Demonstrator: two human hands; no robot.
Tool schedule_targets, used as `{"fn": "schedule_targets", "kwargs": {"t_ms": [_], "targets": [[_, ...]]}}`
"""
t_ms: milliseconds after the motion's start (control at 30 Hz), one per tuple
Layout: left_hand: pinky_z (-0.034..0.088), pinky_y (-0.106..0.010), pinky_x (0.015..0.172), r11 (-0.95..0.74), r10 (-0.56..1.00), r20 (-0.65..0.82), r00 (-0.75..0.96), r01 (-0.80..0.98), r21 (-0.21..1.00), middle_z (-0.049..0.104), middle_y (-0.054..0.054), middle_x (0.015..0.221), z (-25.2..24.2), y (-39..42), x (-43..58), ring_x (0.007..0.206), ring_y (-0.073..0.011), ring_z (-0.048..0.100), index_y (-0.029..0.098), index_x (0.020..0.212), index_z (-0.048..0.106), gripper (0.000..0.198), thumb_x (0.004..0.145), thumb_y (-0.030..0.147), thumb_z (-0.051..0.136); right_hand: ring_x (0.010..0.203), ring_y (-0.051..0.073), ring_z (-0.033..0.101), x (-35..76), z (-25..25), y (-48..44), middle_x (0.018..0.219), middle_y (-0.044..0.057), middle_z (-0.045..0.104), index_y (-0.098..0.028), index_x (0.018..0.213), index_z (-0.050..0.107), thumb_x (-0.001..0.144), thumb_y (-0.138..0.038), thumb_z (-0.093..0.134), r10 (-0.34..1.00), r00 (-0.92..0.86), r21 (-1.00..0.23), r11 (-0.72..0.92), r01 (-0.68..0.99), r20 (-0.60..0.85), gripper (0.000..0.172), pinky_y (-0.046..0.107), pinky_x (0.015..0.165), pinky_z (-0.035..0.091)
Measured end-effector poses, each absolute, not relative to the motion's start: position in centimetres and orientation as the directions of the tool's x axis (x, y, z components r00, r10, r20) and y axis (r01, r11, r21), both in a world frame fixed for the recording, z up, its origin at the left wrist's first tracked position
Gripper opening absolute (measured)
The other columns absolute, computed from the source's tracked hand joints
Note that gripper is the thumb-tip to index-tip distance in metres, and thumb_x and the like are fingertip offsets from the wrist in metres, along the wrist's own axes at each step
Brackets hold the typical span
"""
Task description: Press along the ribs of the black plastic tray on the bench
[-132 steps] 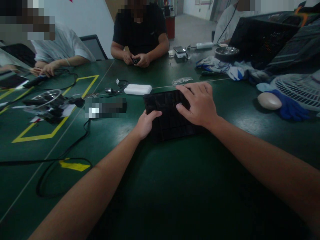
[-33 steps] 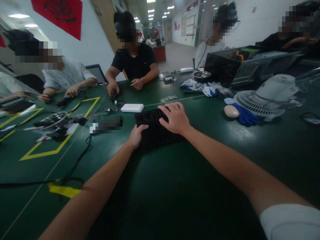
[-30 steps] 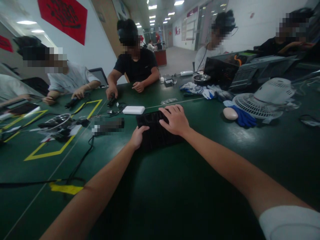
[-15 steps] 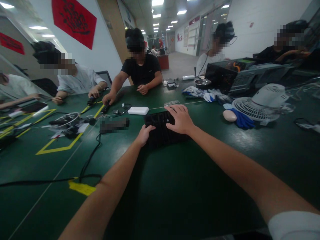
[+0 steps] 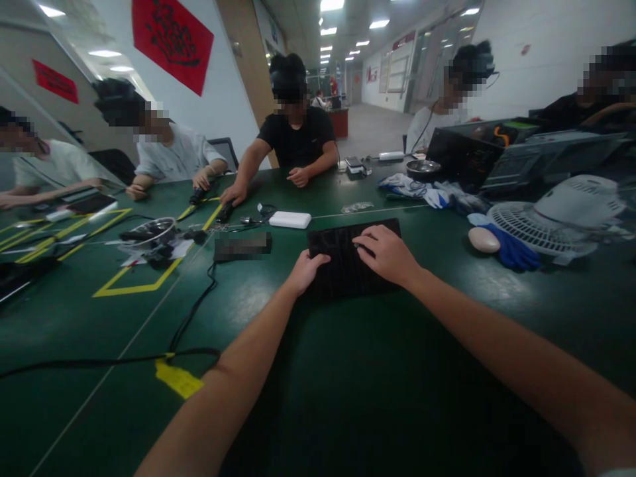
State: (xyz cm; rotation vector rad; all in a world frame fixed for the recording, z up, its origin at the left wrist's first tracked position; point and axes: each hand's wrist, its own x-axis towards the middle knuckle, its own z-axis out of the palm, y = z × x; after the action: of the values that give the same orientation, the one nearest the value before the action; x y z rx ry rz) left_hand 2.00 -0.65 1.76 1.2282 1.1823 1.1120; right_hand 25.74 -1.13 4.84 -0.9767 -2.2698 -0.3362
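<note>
A black, flat, rectangular item with strap-like ridges across its face (image 5: 338,271) lies in front of me; its exact kind is hard to make out in the dim light. My left hand (image 5: 305,270) is closed on its left edge, thumb on top and the other fingers hidden beneath. Over its upper right part is my right hand (image 5: 390,257), fingers bent and drawn together at the surface. Whatever lies between those fingertips is too small and dark to name.
Beyond the black item are a white box-like object (image 5: 290,220) and a dark power strip (image 5: 242,246) with a cable. Rightward lie a fan (image 5: 561,218), blue glove (image 5: 517,250) and metal bowl (image 5: 423,168). Several people sit around the green table (image 5: 348,391).
My right hand has drawn back from the black item's far edge, its spread fingers now bent together on the surface. My left hand keeps its hold. The whole view has shifted slightly left.
</note>
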Motion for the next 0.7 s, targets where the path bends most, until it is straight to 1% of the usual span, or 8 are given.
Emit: {"fn": "schedule_targets", "kwargs": {"t_ms": [100, 300, 400, 533, 633, 700], "targets": [[0.052, -0.034, 0.080, 0.038, 0.994, -0.042, 0.097, 0.047, 0.998, 0.073, -0.006, 0.086, 1.7, -0.7, 1.9, 0.081, -0.0220, 0.067, 0.015, 0.084, 0.069, 0.029, 0.064, 0.035, 0.071, 0.097, 0.025, 0.060, 25.9, 4.7, -0.9, 0.105, 0.013, 0.068, -0.011, 0.110, 0.073, 0.099, -0.023, 0.052, 0.521, -0.525, -0.024, 0.725, 0.688, 0.673, 0.026, 0.039, 0.087, 0.051], [0.052, -0.035, 0.079, 0.039, 0.992, -0.049, 0.116, 0.084, 0.996, 0.072, -0.007, 0.088, 1.5, -0.8, 1.9, 0.084, -0.0226, 0.065, 0.015, 0.084, 0.068, 0.029, 0.067, 0.038, 0.069, 0.095, 0.024, 0.061, 25.8, 3.6, -0.6, 0.101, 0.011, 0.068, -0.014, 0.104, 0.072, 0.098, -0.024, 0.054, 0.494, -0.463, -0.073, 0.738, 0.671, 0.736, 0.021, 0.041, 0.085, 0.052], [0.051, -0.034, 0.078, 0.025, 0.992, -0.036, 0.123, 0.094, 0.995, 0.070, -0.005, 0.085, 1.6, -0.9, 1.9, 0.082, -0.0214, 0.064, 0.016, 0.082, 0.067, 0.026, 0.068, 0.038, 0.068, 0.094, 0.024, 0.060, 25.6, 3.2, -0.5, 0.099, 0.011, 0.067, -0.014, 0.101, 0.071, 0.098, -0.023, 0.056, 0.481, -0.431, -0.085, 0.736, 0.672, 0.764, 0.018, 0.040, 0.084, 0.052], [0.050, -0.033, 0.077, 0.009, 0.992, -0.023, 0.125, 0.117, 0.993, 0.068, -0.004, 0.083, 1.6, -0.9, 2.0, 0.079, -0.0199, 0.062, 0.016, 0.081, 0.067, 0.025, 0.068, 0.038, 0.068, 0.093, 0.023, 0.059, 25.2, 3.0, -0.4, 0.095, 0.009, 0.066, -0.017, 0.094, 0.067, 0.097, -0.026, 0.058, 0.492, -0.387, -0.115, 0.720, 0.685, 0.780, 0.013, 0.040, 0.084, 0.050], [0.050, -0.033, 0.078, 0.001, 0.991, -0.018, 0.135, 0.125, 0.992, 0.069, -0.004, 0.083, 1.6, -0.9, 1.9, 0.080, -0.0200, 0.062, 0.016, 0.081, 0.067, 0.025, 0.069, 0.038, 0.067, 0.088, 0.023, 0.057, 24.7, 2.8, -0.3, 0.087, 0.007, 0.064, -0.020, 0.083, 0.062, 0.097, -0.031, 0.058, 0.512, -0.342, -0.130, 0.681, 0.720, 0.788, 0.018, 0.040, 0.081, 0.049], [0.050, -0.033, 0.078, -0.001, 0.990, -0.017, 0.143, 0.124, 0.992, 0.069, -0.004, 0.083, 1.5, -0.9, 1.9, 0.081, -0.0205, 0.063, 0.017, 0.082, 0.068, 0.026, 0.069, 0.038, 0.066, 0.086, 0.024, 0.056, 24.4, 2.7, -0.4, 0.087, 0.007, 0.063, -0.021, 0.084, 0.062, 0.096, -0.036, 0.059, 0.522, -0.308, -0.134, 0.648, 0.750, 0.796, 0.020, 0.041, 0.080, 0.048]]}}
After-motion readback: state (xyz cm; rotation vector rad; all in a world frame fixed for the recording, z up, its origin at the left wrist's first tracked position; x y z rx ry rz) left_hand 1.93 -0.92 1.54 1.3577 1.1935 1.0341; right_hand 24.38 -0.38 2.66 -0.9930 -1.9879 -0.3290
